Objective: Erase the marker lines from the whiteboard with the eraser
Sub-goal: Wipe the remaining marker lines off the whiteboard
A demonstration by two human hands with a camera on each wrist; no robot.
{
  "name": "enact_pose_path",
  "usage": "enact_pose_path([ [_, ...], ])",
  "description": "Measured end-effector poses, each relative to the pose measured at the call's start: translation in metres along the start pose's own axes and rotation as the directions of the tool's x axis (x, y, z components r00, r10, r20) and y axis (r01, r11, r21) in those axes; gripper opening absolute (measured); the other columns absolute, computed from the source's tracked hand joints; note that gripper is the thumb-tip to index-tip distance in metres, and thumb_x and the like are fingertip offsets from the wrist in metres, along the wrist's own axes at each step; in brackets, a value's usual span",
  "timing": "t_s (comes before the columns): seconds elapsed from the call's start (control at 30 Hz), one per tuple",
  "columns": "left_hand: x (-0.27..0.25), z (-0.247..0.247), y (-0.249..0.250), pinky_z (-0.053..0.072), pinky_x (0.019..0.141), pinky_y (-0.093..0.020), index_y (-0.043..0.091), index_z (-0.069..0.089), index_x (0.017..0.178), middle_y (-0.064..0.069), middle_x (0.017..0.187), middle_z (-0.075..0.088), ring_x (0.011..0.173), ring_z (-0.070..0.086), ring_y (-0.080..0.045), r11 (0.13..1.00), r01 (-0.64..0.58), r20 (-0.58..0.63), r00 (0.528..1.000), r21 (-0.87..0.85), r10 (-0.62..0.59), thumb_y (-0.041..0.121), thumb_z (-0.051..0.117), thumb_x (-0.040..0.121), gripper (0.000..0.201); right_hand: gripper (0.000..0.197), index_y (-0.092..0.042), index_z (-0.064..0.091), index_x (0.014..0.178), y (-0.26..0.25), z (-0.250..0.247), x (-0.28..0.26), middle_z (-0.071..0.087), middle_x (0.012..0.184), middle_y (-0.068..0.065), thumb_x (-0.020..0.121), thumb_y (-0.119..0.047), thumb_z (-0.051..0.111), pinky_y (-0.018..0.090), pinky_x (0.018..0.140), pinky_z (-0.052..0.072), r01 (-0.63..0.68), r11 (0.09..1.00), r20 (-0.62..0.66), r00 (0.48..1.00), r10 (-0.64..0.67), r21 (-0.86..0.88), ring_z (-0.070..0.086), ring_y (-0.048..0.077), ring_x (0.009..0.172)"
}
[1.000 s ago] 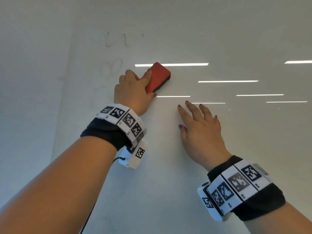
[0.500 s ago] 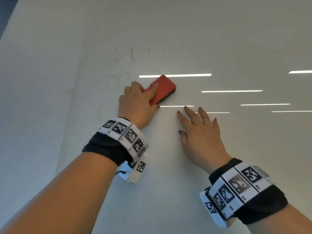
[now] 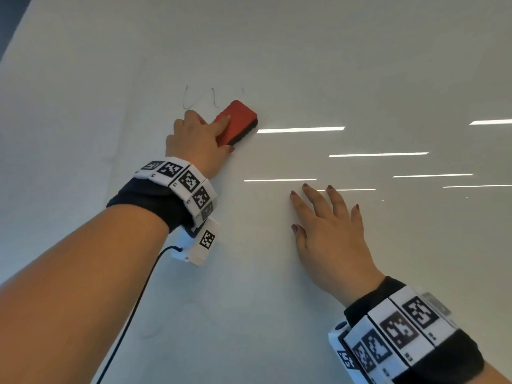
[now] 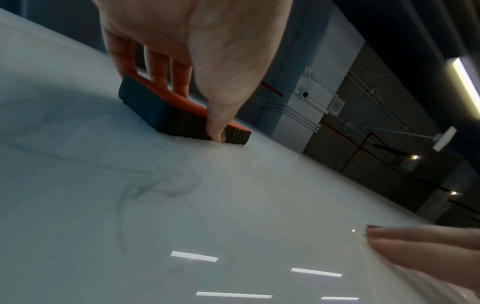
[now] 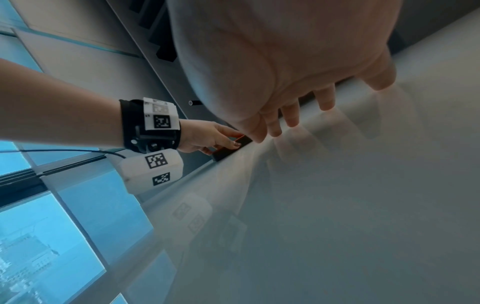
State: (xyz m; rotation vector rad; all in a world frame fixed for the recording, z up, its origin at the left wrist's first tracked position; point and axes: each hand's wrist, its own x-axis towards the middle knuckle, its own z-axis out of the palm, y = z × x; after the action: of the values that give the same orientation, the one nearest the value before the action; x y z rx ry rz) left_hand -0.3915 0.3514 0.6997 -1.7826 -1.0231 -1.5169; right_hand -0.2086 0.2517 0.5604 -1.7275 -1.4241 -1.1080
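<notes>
1. Head view: the left hand point(image 3: 198, 139) grips the red eraser point(image 3: 238, 120), fingers over its top and thumb on its near side, and holds it flat on the whiteboard point(image 3: 360, 65). The eraser sits just below and right of the thin marker lines point(image 3: 188, 98), apart from them. The right hand point(image 3: 329, 234) lies flat on the board with fingers straight and spread, well apart from the eraser. Both wrists wear black bands with white coded tags; a black cable point(image 3: 138, 300) runs from the left one. Ceiling lights reflect as white bars on the glossy board.

2. Left wrist view: the fingers point(image 4: 179, 76) curl over the eraser's point(image 4: 161, 111) orange back and the thumb presses its dark felt edge, felt against the board. Faint grey smudges point(image 4: 155, 187) lie nearer the camera. The right hand's fingertips point(image 4: 405, 242) touch the board at lower right. Beyond the board's edge are a dark wall, pipes and a lit strip lamp point(image 4: 465, 82).

3. Right wrist view: the right palm fills the top, fingertips point(image 5: 291, 121) straight on the board, mirrored in its gloss. The palm partly hides the eraser point(image 5: 228, 152), held by the left hand point(image 5: 207, 139). Windows point(image 5: 52, 236) show blue at left.
</notes>
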Motion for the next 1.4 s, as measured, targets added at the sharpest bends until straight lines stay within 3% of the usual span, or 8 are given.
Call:
enact_pose_path([
  [0.13, -0.005, 0.002, 0.004, 0.037, 0.092, -0.043, 0.038, 0.027, 0.144, -0.011, 0.124, 0.037, 0.114, 0.038, -0.031, 1.0, 0.021, 0.004, 1.0, -0.017, -0.021, 0.049, 0.05, 0.09, 0.06, 0.055, -0.034, -0.001, 0.151, -0.008, -0.004, 0.007, -0.007, 0.159, -0.011, 0.102, -0.036, 0.022, 0.056, 0.115, 0.004, 0.024, 0.999, -0.009, 1.0, -0.024, 0.024, -0.012, 0.022, 0.145],
  [0.37, -0.042, 0.015, 0.014, 0.04, 0.089, -0.041, 0.037, 0.025, 0.145, -0.01, 0.122, 0.038, 0.11, 0.039, -0.029, 0.997, -0.079, -0.011, 0.997, -0.011, 0.079, 0.049, 0.049, 0.09, 0.062, 0.054, -0.033, 0.003, 0.151, -0.02, -0.009, 0.023, -0.004, 0.159, -0.011, 0.102, -0.034, 0.025, 0.06, 0.113, 0.009, 0.038, 0.999, 0.011, 0.999, -0.039, 0.027, -0.009, 0.023, 0.145],
  [0.57, -0.016, 0.012, 0.023, 0.039, 0.085, -0.038, 0.04, 0.021, 0.145, -0.008, 0.122, 0.037, 0.11, 0.039, -0.027, 0.986, -0.155, -0.002, 0.988, 0.057, 0.155, 0.051, 0.047, 0.091, 0.061, 0.055, -0.033, 0.001, 0.151, -0.025, -0.007, 0.025, -0.007, 0.159, -0.011, 0.102, -0.035, 0.024, 0.06, 0.113, 0.007, 0.028, 0.999, 0.025, 0.999, -0.028, 0.017, -0.011, 0.024, 0.145],
  [0.87, 0.04, -0.001, 0.011, 0.037, 0.089, -0.041, 0.039, 0.017, 0.147, -0.012, 0.127, 0.035, 0.115, 0.037, -0.031, 0.994, -0.065, 0.009, 0.998, 0.086, 0.064, 0.052, 0.043, 0.093, 0.061, 0.053, -0.036, 0.0, 0.151, -0.024, -0.011, 0.026, -0.009, 0.158, -0.012, 0.102, -0.036, 0.021, 0.056, 0.115, 0.005, 0.023, 1.0, 0.06, 0.998, -0.024, 0.012, -0.013, 0.022, 0.145],
  [1.13, 0.043, -0.002, -0.013, 0.038, 0.088, -0.042, 0.037, 0.023, 0.145, -0.011, 0.126, 0.035, 0.114, 0.037, -0.031, 1.0, 0.022, -0.026, 0.999, -0.003, -0.022, 0.048, 0.046, 0.092, 0.059, 0.053, -0.034, 0.003, 0.151, -0.022, -0.017, 0.041, -0.004, 0.158, -0.013, 0.102, -0.036, 0.023, 0.057, 0.115, 0.008, 0.022, 0.999, 0.02, 1.0, -0.023, 0.026, -0.009, 0.021, 0.145],
  [1.4, 0.038, 0.005, -0.01, 0.038, 0.085, -0.04, 0.033, 0.028, 0.145, -0.011, 0.126, 0.038, 0.113, 0.037, -0.031, 0.999, -0.032, -0.093, 0.995, -0.003, 0.031, 0.042, 0.046, 0.095, 0.054, 0.055, -0.034, -0.001, 0.151, -0.019, -0.017, 0.05, -0.007, 0.158, -0.014, 0.102, -0.036, 0.024, 0.057, 0.115, 0.006, 0.021, 1.0, 0.0, 1.0, -0.021, 0.005, -0.011, 0.021, 0.145],
])
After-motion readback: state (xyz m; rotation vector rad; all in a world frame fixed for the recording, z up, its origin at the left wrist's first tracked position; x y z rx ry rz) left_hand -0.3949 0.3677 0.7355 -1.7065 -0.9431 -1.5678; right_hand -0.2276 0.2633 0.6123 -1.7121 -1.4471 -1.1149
